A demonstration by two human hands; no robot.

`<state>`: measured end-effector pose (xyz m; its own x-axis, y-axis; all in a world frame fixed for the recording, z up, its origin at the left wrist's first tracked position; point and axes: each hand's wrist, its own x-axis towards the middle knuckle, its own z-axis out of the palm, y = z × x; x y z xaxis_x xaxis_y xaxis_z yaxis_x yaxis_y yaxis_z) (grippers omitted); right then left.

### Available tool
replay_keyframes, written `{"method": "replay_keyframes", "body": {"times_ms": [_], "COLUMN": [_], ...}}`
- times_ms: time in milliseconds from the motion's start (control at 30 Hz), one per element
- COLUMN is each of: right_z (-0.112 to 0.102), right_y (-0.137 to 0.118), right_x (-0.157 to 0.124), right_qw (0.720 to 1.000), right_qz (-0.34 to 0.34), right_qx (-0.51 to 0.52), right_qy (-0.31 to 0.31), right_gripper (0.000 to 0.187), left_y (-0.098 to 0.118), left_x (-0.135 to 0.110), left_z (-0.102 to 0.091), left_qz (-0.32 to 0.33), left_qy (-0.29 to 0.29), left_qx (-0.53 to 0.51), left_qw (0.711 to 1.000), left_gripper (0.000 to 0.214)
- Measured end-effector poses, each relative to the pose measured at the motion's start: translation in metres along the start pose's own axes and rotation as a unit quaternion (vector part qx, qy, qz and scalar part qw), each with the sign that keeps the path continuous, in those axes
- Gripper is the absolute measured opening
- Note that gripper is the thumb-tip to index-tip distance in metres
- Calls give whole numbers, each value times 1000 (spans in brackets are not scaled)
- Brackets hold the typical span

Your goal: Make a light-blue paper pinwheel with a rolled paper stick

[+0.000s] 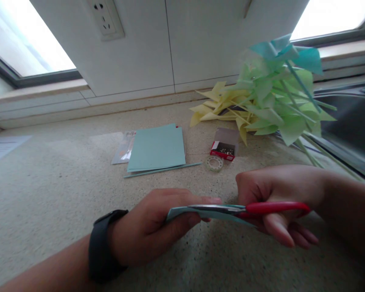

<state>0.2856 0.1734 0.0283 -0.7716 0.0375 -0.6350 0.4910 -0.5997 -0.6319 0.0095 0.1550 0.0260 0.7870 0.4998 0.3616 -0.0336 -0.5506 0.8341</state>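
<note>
A piece of light blue paper (220,215) is held edge-on above the counter, pinched between the thumb and fingers of my left hand (161,225). My right hand (280,202) grips red-handled scissors (273,208), its thumb through a handle loop. The scissor blades point left and lie along the paper, with the tip close to my left fingers. How far the cut runs into the paper I cannot tell. Beyond my hands lies a stack of light blue paper squares (158,148), with a thin blue stick (162,170) along its near edge.
A clear tape roll (214,163) sits by an open red box (223,151) of small metal pieces. Yellow, green and blue paper pinwheels (270,97) are heaped at the back right, beside a sink (349,121). A plastic packet (121,150) lies left of the stack; a printed sheet (6,148) is far left.
</note>
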Motion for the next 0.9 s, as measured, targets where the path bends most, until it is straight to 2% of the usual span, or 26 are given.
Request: {"method": "replay_keyframes", "body": {"times_ms": [200, 367, 567, 667, 733, 800, 900], "right_z": [2, 1, 2, 5, 7, 9, 12], "right_y": [-3, -5, -7, -8, -10, -13, -16], "right_x": [-3, -8, -13, -16, -18, -21, -25], "right_qw": [996, 983, 960, 943, 924, 892, 808], "right_qz": [-3, -53, -92, -100, -99, -92, -67], "right_qx": [-69, -138, -223, -267, -306, -355, -443], "right_qy": [63, 105, 143, 173, 208, 264, 383], "right_gripper": [59, 61, 64, 64, 58, 49, 40], "left_y": [-3, -8, -9, -8, -7, -6, -6], "left_x": [-7, -9, -9, -9, -8, -8, -9], "left_z": [2, 5, 7, 7, 7, 8, 11], "left_qz": [-56, -77, -140, -136, -129, -131, -144], "left_qy": [35, 47, 63, 85, 108, 131, 157], "left_qx": [18, -4, -56, -46, -32, -27, -32], "left_qw": [998, 996, 987, 986, 985, 982, 977], "left_gripper": [49, 42, 44, 49, 52, 58, 69]}}
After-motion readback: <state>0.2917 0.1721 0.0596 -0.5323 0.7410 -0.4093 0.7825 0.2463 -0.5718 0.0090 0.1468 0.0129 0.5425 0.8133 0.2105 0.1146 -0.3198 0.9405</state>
